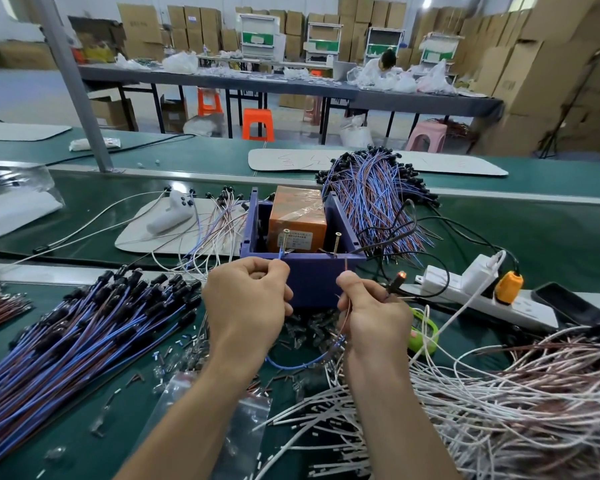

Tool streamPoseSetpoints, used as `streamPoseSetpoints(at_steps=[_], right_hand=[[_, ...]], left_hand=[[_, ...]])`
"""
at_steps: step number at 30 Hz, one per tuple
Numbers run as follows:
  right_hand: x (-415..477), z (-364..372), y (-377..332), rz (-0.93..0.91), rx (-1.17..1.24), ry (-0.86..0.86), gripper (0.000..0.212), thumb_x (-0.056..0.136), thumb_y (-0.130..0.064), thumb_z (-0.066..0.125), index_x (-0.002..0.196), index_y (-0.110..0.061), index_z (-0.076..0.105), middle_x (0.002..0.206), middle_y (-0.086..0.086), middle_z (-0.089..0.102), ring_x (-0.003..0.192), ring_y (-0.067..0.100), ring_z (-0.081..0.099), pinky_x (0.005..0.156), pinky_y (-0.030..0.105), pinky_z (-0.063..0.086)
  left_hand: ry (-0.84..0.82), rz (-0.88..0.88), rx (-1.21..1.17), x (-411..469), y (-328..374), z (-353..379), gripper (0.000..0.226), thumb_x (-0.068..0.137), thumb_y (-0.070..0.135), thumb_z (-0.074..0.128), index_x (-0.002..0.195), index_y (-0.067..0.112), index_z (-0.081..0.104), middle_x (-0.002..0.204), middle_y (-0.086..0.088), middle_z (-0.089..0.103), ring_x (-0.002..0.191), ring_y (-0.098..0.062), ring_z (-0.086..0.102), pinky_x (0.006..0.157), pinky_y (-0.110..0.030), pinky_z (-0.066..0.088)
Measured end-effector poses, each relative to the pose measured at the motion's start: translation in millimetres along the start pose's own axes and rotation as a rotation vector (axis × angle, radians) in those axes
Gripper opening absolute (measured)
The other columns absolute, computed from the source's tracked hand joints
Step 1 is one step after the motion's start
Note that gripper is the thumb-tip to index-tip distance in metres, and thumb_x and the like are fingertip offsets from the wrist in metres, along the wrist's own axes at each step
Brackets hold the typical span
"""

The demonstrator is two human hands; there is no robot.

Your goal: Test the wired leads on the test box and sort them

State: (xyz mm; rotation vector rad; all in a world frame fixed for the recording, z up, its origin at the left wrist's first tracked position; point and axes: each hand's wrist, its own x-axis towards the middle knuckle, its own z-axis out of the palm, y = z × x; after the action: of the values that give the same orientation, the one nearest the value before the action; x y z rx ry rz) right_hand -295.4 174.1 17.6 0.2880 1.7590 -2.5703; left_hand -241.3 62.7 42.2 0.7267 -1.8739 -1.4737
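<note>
Lead (291, 364): being tested at test box (312, 282) — lamp (401, 274) glowing orange;
Left hand (246, 296): pinching blue end at left screw (286, 237);
Right hand (373, 315): pinching brown end by right screw (336, 241);
Next: likely lifting off, sorting onto a pile — which one, unclear.

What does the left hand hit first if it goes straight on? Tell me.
Most likely the test box: the left hand points at its near wall, below the left screw. Depth is unclear.

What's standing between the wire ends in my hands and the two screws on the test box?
Nothing visible. The left hand holds the blue wire at the left screw; the right hand holds the red wire beside the right screw, with only air between.
</note>
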Motion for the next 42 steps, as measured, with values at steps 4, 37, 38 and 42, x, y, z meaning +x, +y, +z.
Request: streamPoseSetpoints(at_steps=[4,37,38,42], right_hand=[[-9.9,-1.8,-20.6,0.006,0.039,-0.116,0.037,0.088,-0.004,0.074,0.054,-0.017,0.068,0.047,0.001,0.052,0.041,0.012,0.039,0.044,0.023,0.032],[-35.2,-346.8,-160.6,0.041,-1.150,0.316,0.053,0.097,-0.041,0.057,0.055,-0.008,0.063,0.044,0.004,0.058,0.036,0.019,0.052,0.045,0.024,0.041],[-32.9,-344.6,-159.5,0.043,-1.309,0.292,0.052,0.097,-0.038,0.057,0.057,-0.006,0.064,0.050,0.005,0.066,0.045,0.020,0.062,0.052,0.027,0.049],[-28.1,-333.9,-141.1,-0.039,-1.514,0.354,0.051,0.095,-0.042,0.059,0.061,-0.006,0.070,0.050,0.004,0.067,0.058,0.021,0.068,0.065,0.030,0.056]], left_hand=[[-0.097,0.045,0.002,-8.0,10.6,1.4,0.017,0.085,0.032,0.072,0.070,0.037,0.077,0.057,0.008,0.071,0.046,-0.006,0.062,0.050,-0.029,0.056],[-0.870,0.278,0.803,-182.8,25.8,62.9,0.030,0.079,0.059,0.069,0.055,0.041,0.071,0.044,0.007,0.063,0.050,-0.015,0.065,0.053,-0.025,0.049],[-0.873,0.297,0.844,-186.7,25.2,66.0,0.034,0.080,0.060,0.068,0.055,0.038,0.071,0.043,0.007,0.062,0.050,-0.015,0.064,0.050,-0.024,0.046],[-0.852,0.359,0.992,-195.4,21.6,71.6,0.052,0.087,0.065,0.061,0.061,0.022,0.074,0.053,0.005,0.066,0.059,-0.018,0.068,0.062,-0.026,0.054]])
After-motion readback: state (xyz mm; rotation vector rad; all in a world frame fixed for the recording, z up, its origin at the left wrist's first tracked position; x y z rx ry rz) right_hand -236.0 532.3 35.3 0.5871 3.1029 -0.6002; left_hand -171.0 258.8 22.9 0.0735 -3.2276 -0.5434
